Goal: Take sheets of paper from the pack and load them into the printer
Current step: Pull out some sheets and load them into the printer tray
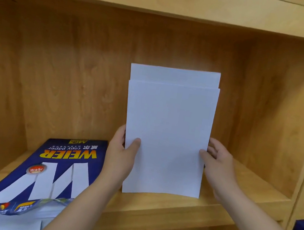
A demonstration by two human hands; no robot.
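Wooden shelf (213, 202) bay, no printer in view. Sheets (166, 129) upright, bottom edge on shelf, right of pack (48, 170). Left hand (120, 155) and right hand (217, 161) fingers clamped on side edges. Back sheets ride high: tap square on shelf before loading.

Matt white sheets of paper (166, 133) stand against a shelf (162, 206) of smooth, light-grained wood with a soft satin finish. Beside them, the copy paper pack (54, 175) wears a glossy blue printed wrapper, crinkled at its near end.
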